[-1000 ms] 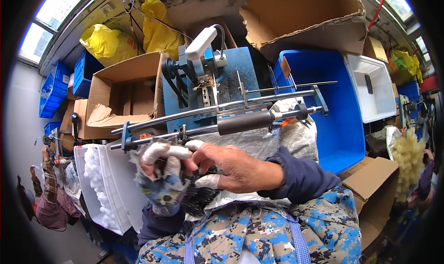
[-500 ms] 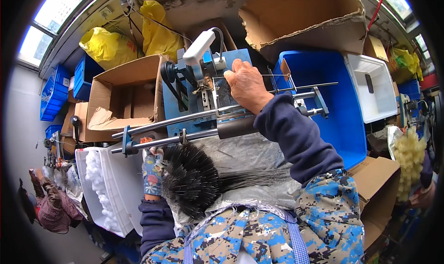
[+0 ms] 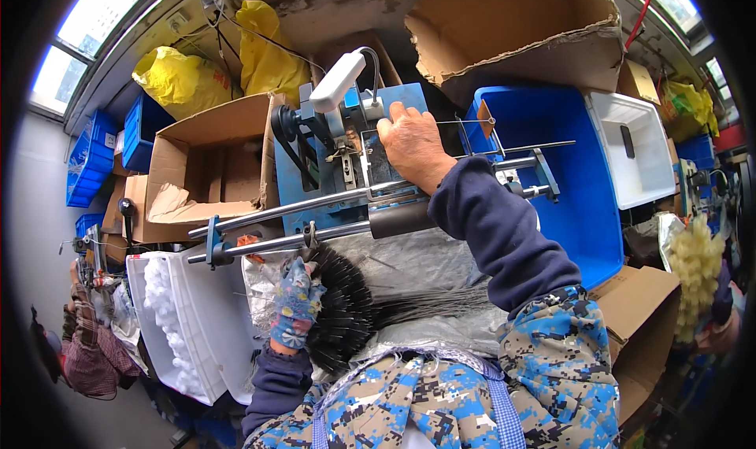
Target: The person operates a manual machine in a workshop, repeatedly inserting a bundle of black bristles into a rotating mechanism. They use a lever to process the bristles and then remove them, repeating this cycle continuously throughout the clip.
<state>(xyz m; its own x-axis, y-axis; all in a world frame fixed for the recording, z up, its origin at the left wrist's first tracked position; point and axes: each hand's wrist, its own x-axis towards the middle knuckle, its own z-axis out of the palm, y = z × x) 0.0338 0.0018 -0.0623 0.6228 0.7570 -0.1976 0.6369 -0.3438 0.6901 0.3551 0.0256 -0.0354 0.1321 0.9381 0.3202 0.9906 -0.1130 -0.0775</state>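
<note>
My right hand (image 3: pixel 413 146) is closed over the top of a blue bench machine (image 3: pixel 315 173), and its fingers hide whatever they grip. A thin wire (image 3: pixel 465 121) shows just right of the knuckles. My left hand (image 3: pixel 298 303), in a floral fingerless glove, rests at the left edge of a bundle of black-bristled wire brushes (image 3: pixel 342 315). Its fingers are bent together at the bristles; what they pinch is too small to make out. The brushes' thin wire stems (image 3: pixel 433 303) spread rightward over a grey plastic sheet (image 3: pixel 425 256) on my lap.
Two steel rails (image 3: pixel 299 206) cross in front of the machine. A cardboard box (image 3: pixel 213 162) and a white bin of white tufts (image 3: pixel 169 315) stand left. At the right are a blue tub (image 3: pixel 543 158) and a white tray (image 3: pixel 634 150). Other people work at both sides.
My left hand has moved right, from beside the bristles onto their left edge. The right hand has shifted slightly left on the machine and stays closed.
</note>
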